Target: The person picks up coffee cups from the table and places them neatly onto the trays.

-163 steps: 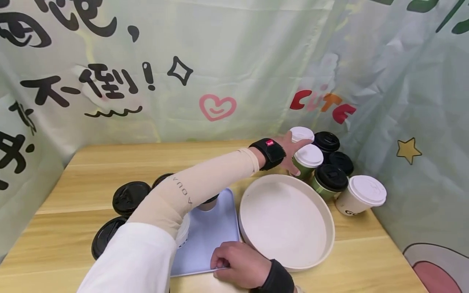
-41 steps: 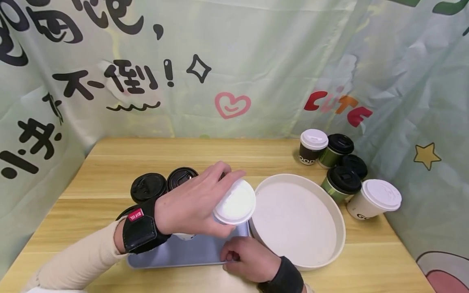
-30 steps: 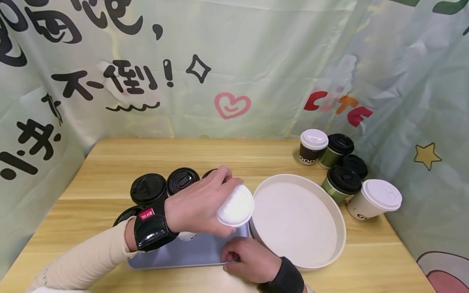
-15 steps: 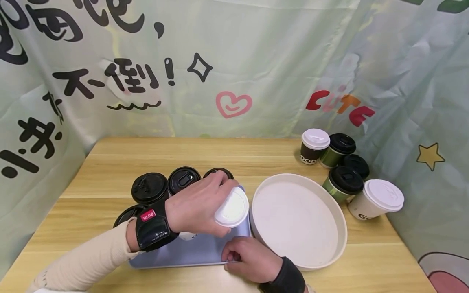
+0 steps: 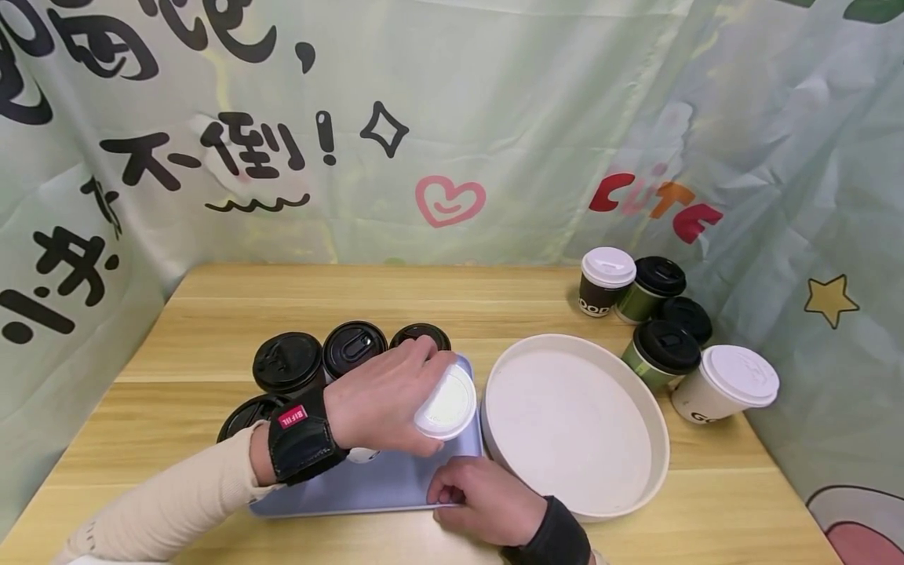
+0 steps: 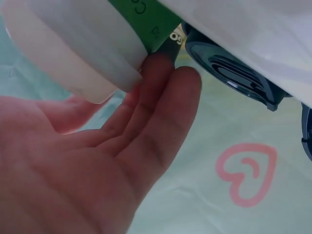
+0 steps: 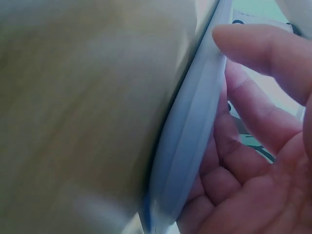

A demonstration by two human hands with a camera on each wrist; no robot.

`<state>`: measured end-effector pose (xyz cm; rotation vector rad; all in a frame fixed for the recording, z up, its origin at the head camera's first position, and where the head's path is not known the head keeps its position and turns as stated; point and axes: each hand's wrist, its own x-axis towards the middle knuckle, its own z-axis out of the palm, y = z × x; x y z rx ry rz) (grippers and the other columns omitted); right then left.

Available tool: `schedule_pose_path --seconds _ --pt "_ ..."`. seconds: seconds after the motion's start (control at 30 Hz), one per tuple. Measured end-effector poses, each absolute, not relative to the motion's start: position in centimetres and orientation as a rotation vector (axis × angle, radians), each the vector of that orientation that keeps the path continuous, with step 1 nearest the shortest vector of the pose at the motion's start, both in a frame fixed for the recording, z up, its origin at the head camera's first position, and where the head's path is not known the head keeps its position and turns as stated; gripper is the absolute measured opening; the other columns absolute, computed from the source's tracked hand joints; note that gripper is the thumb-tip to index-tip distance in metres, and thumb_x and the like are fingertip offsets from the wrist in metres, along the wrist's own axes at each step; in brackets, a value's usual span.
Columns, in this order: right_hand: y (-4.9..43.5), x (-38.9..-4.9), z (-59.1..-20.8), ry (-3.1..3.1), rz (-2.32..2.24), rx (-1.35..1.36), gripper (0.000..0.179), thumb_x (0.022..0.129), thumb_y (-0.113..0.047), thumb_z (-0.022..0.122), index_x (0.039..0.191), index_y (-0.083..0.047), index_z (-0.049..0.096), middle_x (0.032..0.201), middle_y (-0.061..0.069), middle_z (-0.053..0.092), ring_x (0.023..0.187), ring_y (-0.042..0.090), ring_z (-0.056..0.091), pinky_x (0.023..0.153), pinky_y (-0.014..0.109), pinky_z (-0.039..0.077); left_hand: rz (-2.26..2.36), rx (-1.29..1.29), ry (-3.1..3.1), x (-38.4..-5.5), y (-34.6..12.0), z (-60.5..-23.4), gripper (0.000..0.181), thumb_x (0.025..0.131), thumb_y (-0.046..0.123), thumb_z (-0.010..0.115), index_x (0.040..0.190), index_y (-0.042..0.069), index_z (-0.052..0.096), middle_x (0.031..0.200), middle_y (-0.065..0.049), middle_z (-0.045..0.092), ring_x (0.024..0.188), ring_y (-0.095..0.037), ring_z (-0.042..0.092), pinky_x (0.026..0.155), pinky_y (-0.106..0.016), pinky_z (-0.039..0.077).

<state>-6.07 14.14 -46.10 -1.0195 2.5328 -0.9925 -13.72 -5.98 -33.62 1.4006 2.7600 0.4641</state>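
My left hand (image 5: 384, 400) grips a green paper cup (image 6: 146, 22) with a white lid (image 5: 446, 404), above the right part of the blue tray (image 5: 339, 490). In the left wrist view, its fingers wrap the cup just past the lid's rim. Beneath this hand a white cup (image 5: 362, 455) shows only a sliver. Along the tray's back and left are several black-lidded cups, among them one lid (image 5: 355, 347) behind my knuckles. My right hand (image 5: 487, 502) holds the tray's front edge near its right corner, thumb outside and curled fingers inside.
A round cream tray (image 5: 575, 428) stands just right of the blue one. At the back right, several lidded cups cluster, including a white-lidded dark cup (image 5: 606, 281) and a large white cup (image 5: 726, 384). A printed curtain (image 5: 523, 118) hangs behind the wooden table.
My left hand has taken the white-lidded green cup from the back-right group and carried it over the blue tray, shifting slightly left lately. My right hand has kept its place.
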Motion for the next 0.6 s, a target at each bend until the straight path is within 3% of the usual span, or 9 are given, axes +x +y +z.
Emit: schedule_pose_path --seconds 0.6 --pt "14.48 -5.95 -45.97 2.601 -1.032 -1.161 0.011 0.088 -0.008 0.074 0.087 -0.018 0.077 0.084 -0.018 0.065 0.08 -0.008 0.058 0.076 0.008 0.043 0.329 1.369 2.761 -13.92 -5.62 -33.95 0.084 0.067 0.049 0.088 0.131 0.004 0.057 0.105 -0.005 0.052 0.089 -0.019 0.052 0.076 -0.03 0.049"
